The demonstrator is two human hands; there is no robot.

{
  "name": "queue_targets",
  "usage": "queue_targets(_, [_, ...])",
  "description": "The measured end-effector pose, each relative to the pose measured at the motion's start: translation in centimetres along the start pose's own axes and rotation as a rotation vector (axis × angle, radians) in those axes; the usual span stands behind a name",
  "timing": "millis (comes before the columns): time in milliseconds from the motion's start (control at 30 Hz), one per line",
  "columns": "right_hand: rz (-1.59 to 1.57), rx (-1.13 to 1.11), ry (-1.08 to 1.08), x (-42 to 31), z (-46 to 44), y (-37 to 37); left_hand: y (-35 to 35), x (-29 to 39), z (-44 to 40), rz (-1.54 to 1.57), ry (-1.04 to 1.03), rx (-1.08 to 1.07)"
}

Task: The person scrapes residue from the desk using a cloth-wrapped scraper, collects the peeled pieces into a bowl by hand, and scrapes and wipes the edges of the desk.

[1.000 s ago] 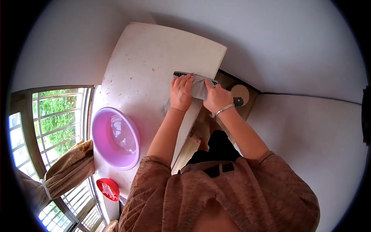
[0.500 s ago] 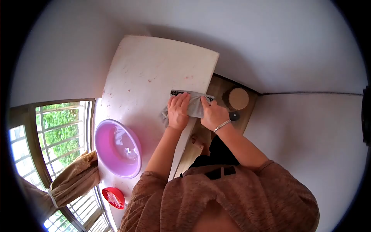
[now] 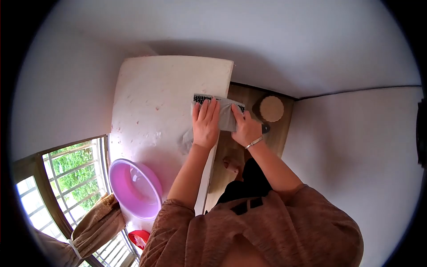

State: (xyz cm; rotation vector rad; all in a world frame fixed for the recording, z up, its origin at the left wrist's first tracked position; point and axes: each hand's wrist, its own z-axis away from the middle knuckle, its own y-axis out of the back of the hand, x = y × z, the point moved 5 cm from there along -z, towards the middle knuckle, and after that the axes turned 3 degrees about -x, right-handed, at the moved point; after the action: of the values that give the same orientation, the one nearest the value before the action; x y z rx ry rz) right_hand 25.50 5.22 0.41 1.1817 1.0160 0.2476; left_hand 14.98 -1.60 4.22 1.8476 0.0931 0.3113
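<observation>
A cleaver (image 3: 203,99) with a mottled black-and-silver blade is held level over the table's right edge, its black handle (image 3: 265,128) showing at the right. Grey cloth (image 3: 227,119) covers much of the blade. My left hand (image 3: 206,127) lies over the cloth and blade with its fingers stretched forward, the thumb hidden. Closed at the handle end, my right hand (image 3: 246,129) has its thumb and forefinger against the cloth. A grey patch (image 3: 186,141) shows left of my left wrist; whether it is cloth or shadow, I cannot tell.
A purple basin (image 3: 135,189) with water stands on the white table (image 3: 155,89), near the window. Behind it is a red bowl (image 3: 138,239), partly hidden by my sleeve. A round beige-topped stool (image 3: 271,109) stands on the wooden floor to the right.
My view has shifted, so the basin and red bowl sit lower. The left fingers have straightened, and more of the patterned blade shows above them. Both hands stay at the cleaver.
</observation>
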Motion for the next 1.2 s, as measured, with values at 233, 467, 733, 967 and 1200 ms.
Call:
queue_targets(233, [-0.109, 0.076, -0.010, 1.5, -1.2, -1.7, -0.6, 0.0, -1.7, -0.107, -0.049, -0.021])
queue_targets(467, [-0.119, 0.102, 0.000, 2.4, -2.3, -1.7, -1.3, 0.1, -2.8, -0.162, -0.059, -0.026])
queue_targets(733, [-0.079, 0.079, -0.030, 1.4, -2.2, -1.4, -1.1, -0.8, -2.3, -0.124, -0.057, -0.044])
queue_targets(967, [-0.178, -0.194, 0.067, -4.7, 8.3, -1.8, 3.7, 1.0, 9.4, -0.094, 0.073, -0.235])
queue_targets(1200, [-0.150, -0.208, 0.202, -7.4, 14.6, -3.3, 6.0, 1.8, 16.6, -0.066, 0.154, -0.454])
